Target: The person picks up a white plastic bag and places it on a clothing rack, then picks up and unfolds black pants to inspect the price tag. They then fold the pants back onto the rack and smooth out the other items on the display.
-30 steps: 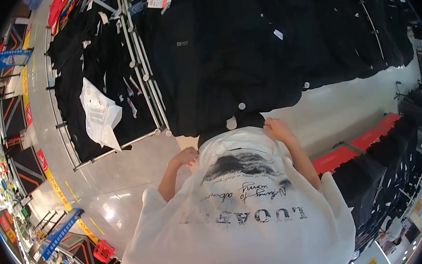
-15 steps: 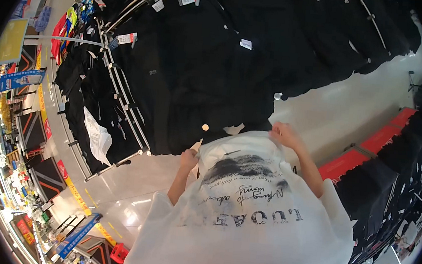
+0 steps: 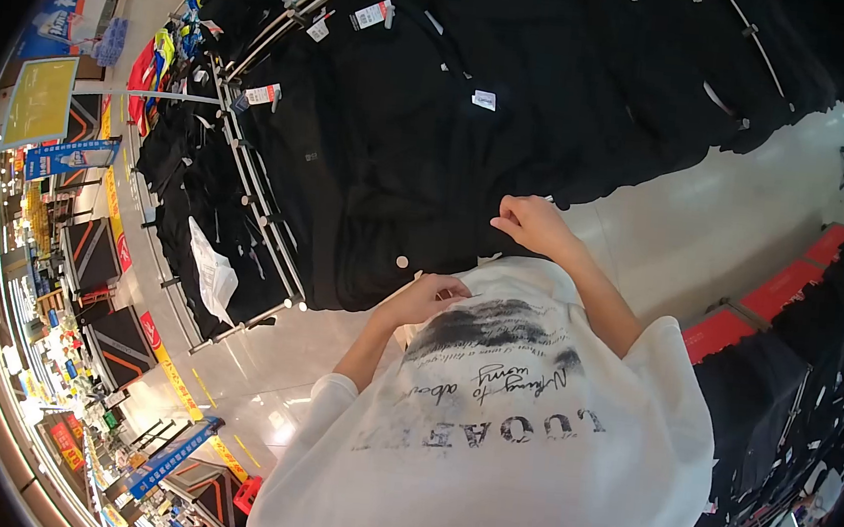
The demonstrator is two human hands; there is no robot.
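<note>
I wear a white T-shirt (image 3: 526, 453) with a dark print and lettering. My left hand (image 3: 429, 299) rests at its front hem, fingers pinched on the white cloth. My right hand (image 3: 531, 223) is raised a little farther out, with its fingers curled on the lower edge of a black garment (image 3: 421, 163). That garment hangs on a metal rack (image 3: 265, 220) straight ahead. Rows of black garments with white price tags (image 3: 484, 99) fill the rack.
More racks of black clothes stand at the left and right, with red display bases (image 3: 781, 290) at the right. A white garment (image 3: 213, 270) hangs on the left rack. Pale glossy floor (image 3: 707, 218) runs between the racks. Shop signs and shelves line the far left.
My right hand has left the white T-shirt's hem and moved up to the black garments. My left hand has shifted right along the hem. The view has tilted upward.
</note>
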